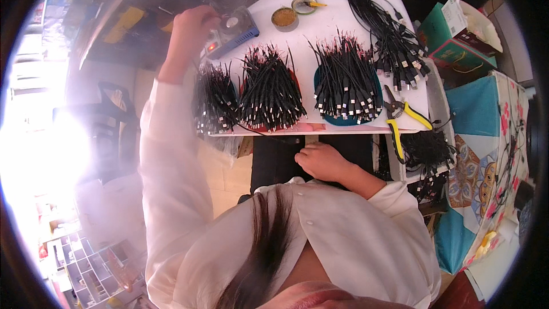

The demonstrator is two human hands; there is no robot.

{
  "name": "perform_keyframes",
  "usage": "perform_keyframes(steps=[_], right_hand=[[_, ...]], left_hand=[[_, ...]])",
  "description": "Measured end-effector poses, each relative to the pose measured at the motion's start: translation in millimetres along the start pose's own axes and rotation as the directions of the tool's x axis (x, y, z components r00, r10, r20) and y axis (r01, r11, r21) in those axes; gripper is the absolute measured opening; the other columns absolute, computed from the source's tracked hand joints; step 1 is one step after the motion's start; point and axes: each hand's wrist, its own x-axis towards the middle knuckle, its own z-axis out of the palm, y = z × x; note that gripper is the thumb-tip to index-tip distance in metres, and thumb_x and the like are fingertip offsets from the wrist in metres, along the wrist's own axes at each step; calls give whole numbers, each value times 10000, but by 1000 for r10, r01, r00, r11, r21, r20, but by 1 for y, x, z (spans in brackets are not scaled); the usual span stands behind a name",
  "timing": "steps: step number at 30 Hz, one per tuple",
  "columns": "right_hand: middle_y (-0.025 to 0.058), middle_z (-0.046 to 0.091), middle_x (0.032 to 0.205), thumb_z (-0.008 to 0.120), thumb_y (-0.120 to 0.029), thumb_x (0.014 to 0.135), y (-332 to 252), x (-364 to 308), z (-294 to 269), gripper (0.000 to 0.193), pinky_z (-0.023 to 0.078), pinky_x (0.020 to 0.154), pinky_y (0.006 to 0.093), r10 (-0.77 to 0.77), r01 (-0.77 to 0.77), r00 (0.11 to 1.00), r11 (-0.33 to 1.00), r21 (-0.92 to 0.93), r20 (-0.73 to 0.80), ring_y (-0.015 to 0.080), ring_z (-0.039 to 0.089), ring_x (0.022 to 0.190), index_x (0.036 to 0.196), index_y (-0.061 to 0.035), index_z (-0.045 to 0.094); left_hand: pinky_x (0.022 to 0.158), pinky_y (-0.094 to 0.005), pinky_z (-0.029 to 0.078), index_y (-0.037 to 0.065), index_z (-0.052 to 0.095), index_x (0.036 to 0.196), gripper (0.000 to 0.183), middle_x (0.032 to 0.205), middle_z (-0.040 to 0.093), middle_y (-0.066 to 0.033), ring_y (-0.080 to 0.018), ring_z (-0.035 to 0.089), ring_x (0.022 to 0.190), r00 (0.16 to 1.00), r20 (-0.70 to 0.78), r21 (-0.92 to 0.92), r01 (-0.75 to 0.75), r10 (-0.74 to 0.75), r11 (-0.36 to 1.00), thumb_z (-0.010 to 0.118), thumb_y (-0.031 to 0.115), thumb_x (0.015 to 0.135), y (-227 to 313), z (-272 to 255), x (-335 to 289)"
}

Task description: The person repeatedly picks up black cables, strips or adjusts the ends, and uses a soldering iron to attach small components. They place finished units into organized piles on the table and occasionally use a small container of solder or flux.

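Observation:
My left hand (194, 26) reaches to the far left of the table, its fingers curled beside a small blue box-shaped device (234, 31) with a round metal top and a glowing red light. What those fingers hold, if anything, is hidden. My right hand (324, 161) rests over my lap, just below the table's front edge, with its fingers bent inward; I cannot see into its grasp. Bundles of short black USB cables with bared red wire ends lie in front of the device: a left bundle (215, 97), a middle bundle (271, 91) and a right bundle (347, 83).
A tin of amber paste (284, 19) and its lid (304, 4) stand at the back. Yellow-handled wire strippers (400, 115) overhang the front right edge. Longer black cables (394, 40) trail across the right corner. A bin (429, 154) of cables and a green box (457, 51) are farther right.

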Motion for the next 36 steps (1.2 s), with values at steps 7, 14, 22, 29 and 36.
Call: perform_keyframes(steps=[7,14,22,29,36], right_hand=[[96,663,919,579,-162,886,-66,-25,-71,158,504,742,391,10,67,990,851,521,-143,294,637,832,948,-31,643],[201,589,1057,582,-204,909,-118,-40,-100,314,457,850,436,55,187,764,934,303,-643,369,579,987,1140,-6,508],[95,556,794,376,-298,1019,-108,-173,-159,352,404,583,267,377,97,98,917,386,-921,140,468,620,918,5,523],[-1,473,667,412,-348,1008,-7,-246,-207,351,326,537,226,571,-136,-28,811,569,-821,82,397,592,925,-40,560],[237,647,913,464,-375,962,238,-200,-120,437,468,729,432,737,-787,315,555,270,-597,387,622,833,957,33,620]], left_hand=[[562,-204,415,-41,655,895,144,754,679,-57,-64,510,577,990,-93,-661,18,-105,750,658,72,806,109,-56,-134],[529,-184,368,-34,545,1038,151,829,647,-118,-77,478,588,993,73,-975,91,97,-204,594,12,903,214,-2,-203],[975,-348,423,-56,437,1318,439,1209,594,-195,-253,562,1149,944,202,-978,183,261,95,545,38,903,209,30,-208],[762,-249,464,-38,611,1117,244,932,677,-103,-151,624,869,672,648,-760,542,358,358,578,93,914,157,52,-231],[731,-234,460,-25,602,1144,259,939,674,-88,-123,613,834,740,654,-730,564,157,386,583,109,923,115,39,-240]])
